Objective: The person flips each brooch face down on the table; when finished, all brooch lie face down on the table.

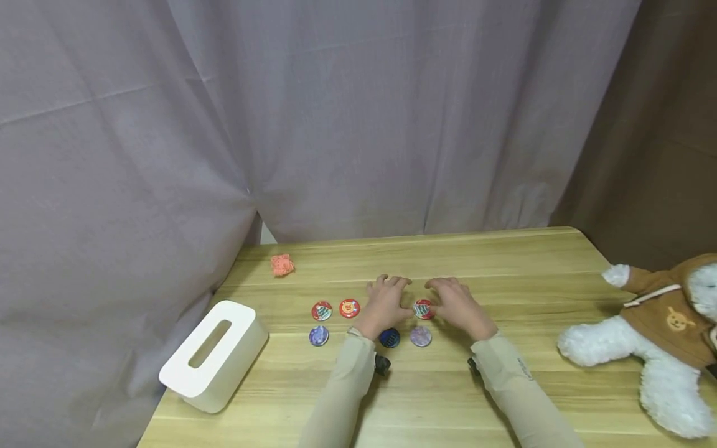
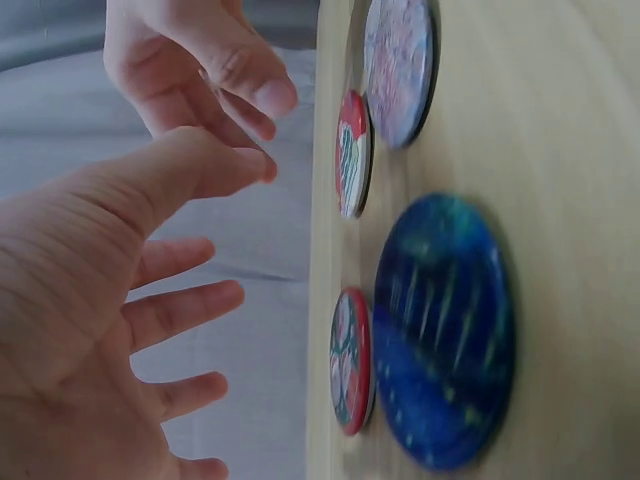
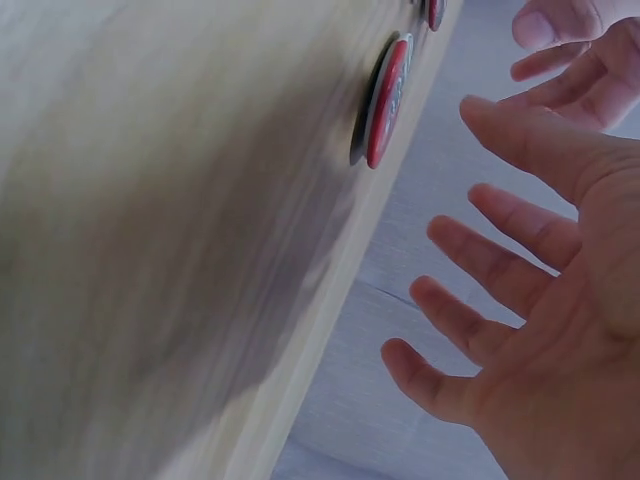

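Note:
Both hands hover above the wooden table with fingers spread and relaxed, holding nothing. My left hand [image 1: 386, 306] is over the row of round badges, nearest the dark blue badge [image 2: 445, 330] and a red-rimmed badge [image 2: 352, 362], which it hides in the head view. My right hand [image 1: 456, 306] is just right of the red badge with a tree [image 1: 424, 309], apart from it in the right wrist view. A lilac badge [image 1: 421, 336] lies in front of that one. Further left lie another red tree badge [image 1: 322, 311], a red-and-yellow badge [image 1: 350, 308] and a violet-blue badge [image 1: 318, 336].
A white tissue box [image 1: 246, 348] stands at the table's left edge. A small coral-coloured crinkled bundle [image 1: 282, 265] lies at the back left. On the right sits a white plush toy in a brown hoodie [image 1: 666, 317]. Grey curtain [image 1: 358, 124] hangs behind the table [image 1: 504, 261].

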A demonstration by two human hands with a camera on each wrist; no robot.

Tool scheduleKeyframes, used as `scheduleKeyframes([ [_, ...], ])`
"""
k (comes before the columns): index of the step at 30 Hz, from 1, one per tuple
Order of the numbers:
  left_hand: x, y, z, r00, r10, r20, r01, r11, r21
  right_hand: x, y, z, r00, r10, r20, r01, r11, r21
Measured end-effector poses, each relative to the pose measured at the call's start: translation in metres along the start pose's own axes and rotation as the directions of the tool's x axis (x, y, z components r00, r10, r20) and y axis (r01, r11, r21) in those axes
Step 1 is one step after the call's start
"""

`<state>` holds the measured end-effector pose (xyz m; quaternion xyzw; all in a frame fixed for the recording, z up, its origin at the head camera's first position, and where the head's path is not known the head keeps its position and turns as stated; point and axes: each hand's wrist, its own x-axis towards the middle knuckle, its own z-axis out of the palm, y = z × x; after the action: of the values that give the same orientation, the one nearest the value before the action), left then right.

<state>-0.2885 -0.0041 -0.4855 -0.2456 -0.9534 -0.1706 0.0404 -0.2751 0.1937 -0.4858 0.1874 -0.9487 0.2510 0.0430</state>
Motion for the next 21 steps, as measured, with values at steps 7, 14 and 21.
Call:
scheduleKeyframes([
  [7,0.005,0.008,0.006,0.999,-0.015,0.040,0.016,1.000,-0.017,0.000,0.003,0.000,0.999,0.005,0.037,-0.005,1.000,-0.005],
  [14,0.009,0.014,0.014,0.998,-0.002,0.065,0.004,1.000,-0.027,0.003,0.006,0.004,0.999,-0.020,0.045,0.021,0.999,-0.023],
  [21,0.013,0.020,0.019,0.998,0.002,0.066,-0.004,1.000,0.024,0.004,0.006,0.006,0.998,-0.044,0.042,0.046,0.998,-0.034],
])
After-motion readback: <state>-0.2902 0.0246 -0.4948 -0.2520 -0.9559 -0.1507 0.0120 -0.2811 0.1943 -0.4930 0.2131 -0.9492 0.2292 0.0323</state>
